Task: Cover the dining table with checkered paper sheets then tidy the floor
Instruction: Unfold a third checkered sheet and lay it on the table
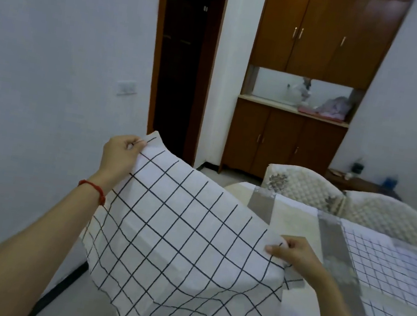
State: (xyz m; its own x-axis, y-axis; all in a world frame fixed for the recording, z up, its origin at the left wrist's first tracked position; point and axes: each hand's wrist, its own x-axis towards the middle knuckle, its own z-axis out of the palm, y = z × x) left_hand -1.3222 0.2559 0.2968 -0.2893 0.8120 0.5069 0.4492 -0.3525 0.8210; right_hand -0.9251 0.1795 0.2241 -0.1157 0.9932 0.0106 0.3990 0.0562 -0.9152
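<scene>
**Checkered sheet held up over the table's end**

A thin white checkered sheet [183, 241], ruled with black grid lines and ragged along its lower edge, hung in the air above the near end of the table [298, 221]. It sagged in soft folds between two raised corners. The left hand [120, 153] pinched the far corner, fingers curled around the edge, its forearm stretched forward with a red thread bracelet [94, 190] at the wrist. The right hand [293, 253] gripped the opposite corner between thumb and bent fingers, lower and closer to the table. The table carried a glossy cream cloth crossed by grey patterned bands. More grid-printed sheets [386, 268] lay flat on the table beyond the right hand. Behind the table stood two chairs [304, 185] in quilted pale covers with floral patches. Past them rose a brown wooden cupboard [319, 36] with metal handles. No writing could be read anywhere.
</scene>
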